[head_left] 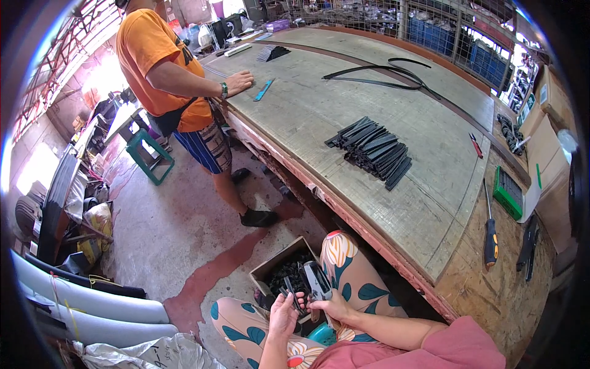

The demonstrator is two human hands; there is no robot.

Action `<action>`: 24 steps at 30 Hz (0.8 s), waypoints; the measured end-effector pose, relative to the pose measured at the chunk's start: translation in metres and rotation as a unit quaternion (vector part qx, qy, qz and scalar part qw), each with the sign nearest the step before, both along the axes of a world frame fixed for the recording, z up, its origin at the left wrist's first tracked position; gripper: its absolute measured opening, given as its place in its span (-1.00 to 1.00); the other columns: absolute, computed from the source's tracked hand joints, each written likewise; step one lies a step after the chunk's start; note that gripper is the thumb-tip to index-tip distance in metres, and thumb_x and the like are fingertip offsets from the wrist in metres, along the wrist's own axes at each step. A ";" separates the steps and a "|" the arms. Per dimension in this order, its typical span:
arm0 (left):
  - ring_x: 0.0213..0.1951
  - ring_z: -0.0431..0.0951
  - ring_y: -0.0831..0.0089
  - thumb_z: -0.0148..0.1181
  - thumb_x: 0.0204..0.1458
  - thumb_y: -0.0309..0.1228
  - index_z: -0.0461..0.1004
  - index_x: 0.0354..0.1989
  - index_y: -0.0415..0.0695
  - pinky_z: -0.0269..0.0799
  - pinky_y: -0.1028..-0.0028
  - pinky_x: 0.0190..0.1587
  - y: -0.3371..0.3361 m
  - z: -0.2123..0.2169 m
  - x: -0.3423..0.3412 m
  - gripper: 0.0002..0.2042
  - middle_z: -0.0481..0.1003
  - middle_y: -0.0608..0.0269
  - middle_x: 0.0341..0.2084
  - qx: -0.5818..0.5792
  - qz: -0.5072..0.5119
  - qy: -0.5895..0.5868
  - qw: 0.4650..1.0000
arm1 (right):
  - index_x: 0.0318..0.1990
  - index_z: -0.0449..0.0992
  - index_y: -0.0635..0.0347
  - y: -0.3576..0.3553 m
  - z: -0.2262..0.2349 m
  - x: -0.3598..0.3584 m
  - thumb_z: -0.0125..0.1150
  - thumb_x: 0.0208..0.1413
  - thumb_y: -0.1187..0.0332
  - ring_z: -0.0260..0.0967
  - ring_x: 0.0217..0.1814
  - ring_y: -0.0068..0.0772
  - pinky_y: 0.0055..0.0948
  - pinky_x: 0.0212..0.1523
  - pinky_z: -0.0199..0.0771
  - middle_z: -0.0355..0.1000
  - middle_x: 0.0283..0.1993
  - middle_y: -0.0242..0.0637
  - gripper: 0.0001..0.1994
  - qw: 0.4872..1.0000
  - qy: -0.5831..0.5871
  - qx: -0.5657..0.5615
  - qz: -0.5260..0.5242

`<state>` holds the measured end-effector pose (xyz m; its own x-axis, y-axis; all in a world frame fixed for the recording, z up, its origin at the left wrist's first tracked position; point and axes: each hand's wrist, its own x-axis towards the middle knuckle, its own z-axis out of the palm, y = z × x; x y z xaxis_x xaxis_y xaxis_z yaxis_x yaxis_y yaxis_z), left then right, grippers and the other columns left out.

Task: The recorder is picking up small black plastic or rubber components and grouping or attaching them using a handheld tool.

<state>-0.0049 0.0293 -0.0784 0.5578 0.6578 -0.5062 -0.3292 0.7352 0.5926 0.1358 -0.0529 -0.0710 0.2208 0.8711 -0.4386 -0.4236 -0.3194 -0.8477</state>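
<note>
It's a narrow pinch on this side: my left hand [283,315] has its fingertips closed on a small dark strip [289,285], low over my lap and off the table [295,104]. Across from it, my right hand [333,306] is wrapped round a grey hand tool [317,280], right beside the strip; whether the two touch, I can't tell. Just beyond sits an open carton [275,256] with dark pieces in it, near the table's red-sided edge.

Up on the table, a heap of black strips [372,150] lies in from that edge, and beyond it, long black bands [402,87] curl toward the far edge. Over to my right, at the table's end, there's a screwdriver [491,246], with a green-sided block [508,194] and a black tool [527,247] near it. Down along the red-sided edge, a co-worker [153,55] in orange rests a hand on the tabletop, near a blue object [264,90].
</note>
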 end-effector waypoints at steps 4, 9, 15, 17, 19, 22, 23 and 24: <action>-0.34 0.49 0.39 -0.07 0.17 -0.44 0.28 -0.20 -0.20 0.47 0.37 -0.25 0.001 0.000 0.000 -0.89 0.47 0.04 -0.27 -0.006 0.002 0.005 1.000 | -0.37 0.52 0.35 0.000 -0.004 0.001 0.17 -0.15 0.40 0.45 -0.40 -0.49 -0.53 -0.34 0.41 0.49 -0.45 -0.26 -0.80 1.000 -0.011 0.005 0.009; -0.33 0.50 0.34 -0.07 0.17 -0.43 0.27 -0.16 -0.21 0.49 0.35 -0.26 0.000 0.006 0.002 -0.86 0.47 0.00 -0.23 0.010 0.001 0.004 1.000 | -0.37 0.54 0.34 0.001 0.003 0.002 0.17 -0.14 0.39 0.46 -0.40 -0.49 -0.53 -0.35 0.42 0.50 -0.45 -0.26 -0.80 1.000 -0.028 0.003 0.012; -0.32 0.51 0.33 -0.05 0.16 -0.43 0.29 -0.08 -0.21 0.49 0.36 -0.24 0.000 0.007 0.002 -0.80 0.46 -0.02 -0.17 -0.005 0.007 0.005 1.000 | -0.36 0.54 0.34 0.000 0.007 0.001 0.19 -0.14 0.38 0.46 -0.40 -0.51 -0.54 -0.37 0.42 0.50 -0.45 -0.25 -0.80 1.000 -0.006 0.002 0.001; -0.33 0.51 0.34 -0.04 0.16 -0.43 0.31 -0.10 -0.21 0.49 0.37 -0.25 -0.001 0.007 0.001 -0.81 0.46 -0.02 -0.17 -0.005 0.009 0.009 1.000 | -0.38 0.54 0.34 0.000 0.014 0.001 0.20 -0.14 0.39 0.46 -0.41 -0.50 -0.54 -0.38 0.42 0.50 -0.45 -0.25 -0.81 1.000 0.001 0.011 -0.003; -0.33 0.52 0.36 -0.03 0.15 -0.43 0.33 -0.12 -0.20 0.49 0.38 -0.25 -0.001 0.006 0.001 -0.82 0.47 -0.01 -0.18 -0.003 0.010 0.013 1.000 | -0.39 0.53 0.34 0.000 0.006 0.001 0.20 -0.15 0.39 0.46 -0.41 -0.50 -0.54 -0.38 0.42 0.50 -0.45 -0.25 -0.81 1.000 0.000 0.008 -0.001; -0.35 0.52 0.40 -0.02 0.15 -0.41 0.35 -0.14 -0.19 0.48 0.42 -0.26 -0.001 0.000 -0.001 -0.83 0.49 0.02 -0.20 0.009 0.010 0.006 1.000 | -0.39 0.53 0.35 -0.001 -0.002 0.001 0.21 -0.16 0.38 0.46 -0.42 -0.49 -0.53 -0.38 0.42 0.50 -0.46 -0.24 -0.80 1.000 -0.008 0.001 0.005; -0.34 0.51 0.41 -0.01 0.15 -0.41 0.37 -0.15 -0.19 0.48 0.43 -0.26 0.000 -0.002 -0.002 -0.84 0.49 0.03 -0.22 0.014 0.009 0.009 1.000 | -0.40 0.53 0.35 -0.001 -0.003 0.001 0.21 -0.16 0.38 0.46 -0.42 -0.48 -0.53 -0.38 0.41 0.50 -0.47 -0.24 -0.80 1.000 -0.014 -0.002 0.008; -0.34 0.51 0.42 -0.01 0.15 -0.40 0.38 -0.16 -0.18 0.47 0.44 -0.26 0.000 -0.002 -0.002 -0.84 0.50 0.05 -0.24 0.017 0.008 0.014 1.000 | -0.40 0.53 0.35 -0.001 -0.003 0.001 0.21 -0.16 0.38 0.46 -0.42 -0.48 -0.53 -0.38 0.41 0.50 -0.47 -0.24 -0.80 1.000 -0.014 -0.003 0.008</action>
<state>-0.0070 0.0291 -0.0807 0.5338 0.6837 -0.4976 -0.3238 0.7089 0.6266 0.1364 -0.0537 -0.0736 0.2184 0.8724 -0.4373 -0.3942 -0.3311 -0.8573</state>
